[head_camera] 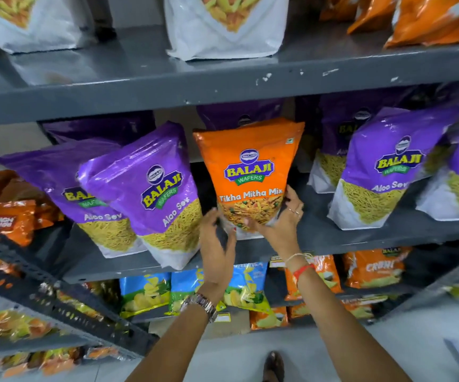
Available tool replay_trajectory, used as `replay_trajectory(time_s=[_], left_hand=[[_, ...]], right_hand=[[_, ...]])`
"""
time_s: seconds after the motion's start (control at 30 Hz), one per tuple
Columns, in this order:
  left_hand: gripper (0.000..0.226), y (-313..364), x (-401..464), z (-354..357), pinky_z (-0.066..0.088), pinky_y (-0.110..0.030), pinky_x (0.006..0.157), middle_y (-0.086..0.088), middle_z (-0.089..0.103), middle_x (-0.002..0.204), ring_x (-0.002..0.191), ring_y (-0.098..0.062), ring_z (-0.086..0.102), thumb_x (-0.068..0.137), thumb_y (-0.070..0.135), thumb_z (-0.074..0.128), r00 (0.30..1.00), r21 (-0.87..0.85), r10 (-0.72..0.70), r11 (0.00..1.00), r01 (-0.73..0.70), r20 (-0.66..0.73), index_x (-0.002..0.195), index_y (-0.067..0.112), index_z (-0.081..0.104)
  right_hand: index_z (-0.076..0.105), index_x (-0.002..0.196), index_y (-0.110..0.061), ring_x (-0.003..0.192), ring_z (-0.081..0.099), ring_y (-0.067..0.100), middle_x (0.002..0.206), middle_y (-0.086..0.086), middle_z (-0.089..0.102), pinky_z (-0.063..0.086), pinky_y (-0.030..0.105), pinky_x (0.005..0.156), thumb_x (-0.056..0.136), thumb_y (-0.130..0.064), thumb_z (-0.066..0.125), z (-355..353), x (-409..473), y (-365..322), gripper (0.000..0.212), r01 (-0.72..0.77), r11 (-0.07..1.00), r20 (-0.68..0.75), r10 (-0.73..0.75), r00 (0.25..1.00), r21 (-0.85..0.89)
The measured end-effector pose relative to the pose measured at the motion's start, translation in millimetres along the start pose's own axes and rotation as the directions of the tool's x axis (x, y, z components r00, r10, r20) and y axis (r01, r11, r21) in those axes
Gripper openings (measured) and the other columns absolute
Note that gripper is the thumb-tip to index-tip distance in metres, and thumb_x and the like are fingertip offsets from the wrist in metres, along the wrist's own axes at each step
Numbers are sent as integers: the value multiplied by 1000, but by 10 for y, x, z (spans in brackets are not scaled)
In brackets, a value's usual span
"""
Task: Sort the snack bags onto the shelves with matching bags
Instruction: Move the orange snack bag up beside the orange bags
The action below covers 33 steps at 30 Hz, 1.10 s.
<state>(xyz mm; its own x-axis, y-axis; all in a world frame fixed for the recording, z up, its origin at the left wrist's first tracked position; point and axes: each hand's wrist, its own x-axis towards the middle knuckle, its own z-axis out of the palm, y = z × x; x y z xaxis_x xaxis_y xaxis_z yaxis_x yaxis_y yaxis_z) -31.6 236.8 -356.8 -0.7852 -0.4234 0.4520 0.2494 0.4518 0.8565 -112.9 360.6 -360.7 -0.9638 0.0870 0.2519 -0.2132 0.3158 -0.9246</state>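
Note:
An orange Tikha Mitha Mix bag (250, 166) stands upright on the middle grey shelf (319, 238), among purple Aloo Sev bags (151, 188) on its left and more purple Aloo Sev bags (382, 166) on its right. My left hand (217, 238) grips the orange bag's lower left corner. My right hand (283, 216) holds its lower right side, fingers wrapped around the edge. Further orange bags (427, 20) lie at the right end of the top shelf.
White bags (223, 26) stand on the top shelf (140, 86). Below are blue chip bags (145, 293) and small orange bags (374, 268). A second rack (57, 304) with orange packets juts in at the left. The floor and a shoe (274, 365) are below.

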Motion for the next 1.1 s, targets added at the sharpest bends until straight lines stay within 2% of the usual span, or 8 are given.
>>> replay_trajectory(time_s=[0.1,0.2,0.27,0.57,0.73,0.87,1.0,1.1], left_hand=[[79,-5,127,131,25,-21,112,4,25,148,137,-8,26,82,11,67,970,-186,-232,952,243,79,143,18,18],[89,-24,324,154,31,1,97,12,30,140,124,5,35,77,12,72,955,-197,-232,943,267,184,145,14,14],[85,-59,437,133,42,-5,90,10,46,127,109,10,50,75,15,74,943,-193,-217,944,268,251,142,12,22],[62,-7,289,-102,45,-3,76,21,54,108,93,22,53,76,8,72,941,-159,-183,959,235,286,120,32,35],[62,259,-1,-407,49,-12,80,12,60,109,98,7,60,75,2,72,976,-254,-115,954,160,185,120,32,41],[59,650,-67,-783,54,-29,83,22,65,100,97,-8,62,69,28,78,998,-277,-23,960,40,65,118,30,45],[67,1133,71,-1223,48,-8,74,22,62,100,89,10,60,66,28,79,991,-192,120,973,-128,-53,121,26,42],[74,1459,241,-1576,50,-11,74,26,66,95,87,9,63,62,38,81,972,-149,201,965,-217,-120,124,22,44]], right_hand=[[18,142,-20,133,42,21,138,4,42,41,46,112,43,-39,95,-97,141,54,128,-106,991,230,84,970,85],[26,131,-21,118,49,12,117,-12,52,48,9,92,58,-7,90,-169,216,40,98,-138,988,385,101,917,71],[30,123,-26,111,50,9,109,-20,51,45,0,78,63,-5,87,-193,195,42,85,-147,987,387,111,915,63],[45,123,-28,115,58,20,116,0,64,48,51,102,61,-23,90,-252,-304,-56,77,-139,990,236,138,962,-12],[46,110,-48,108,63,19,112,-3,67,53,50,95,54,-45,87,-394,-675,-378,70,-30,999,189,34,981,-22],[48,120,-42,109,64,15,115,-3,69,56,47,92,51,-58,84,-470,-829,-792,79,81,997,188,-83,979,18],[54,115,-46,108,66,9,110,-10,72,57,45,91,49,-66,82,-501,-887,-1361,75,219,972,162,-231,959,89],[57,103,-53,101,68,4,103,-15,74,58,42,87,50,-61,85,-505,-872,-1852,61,325,937,144,-342,929,128]])
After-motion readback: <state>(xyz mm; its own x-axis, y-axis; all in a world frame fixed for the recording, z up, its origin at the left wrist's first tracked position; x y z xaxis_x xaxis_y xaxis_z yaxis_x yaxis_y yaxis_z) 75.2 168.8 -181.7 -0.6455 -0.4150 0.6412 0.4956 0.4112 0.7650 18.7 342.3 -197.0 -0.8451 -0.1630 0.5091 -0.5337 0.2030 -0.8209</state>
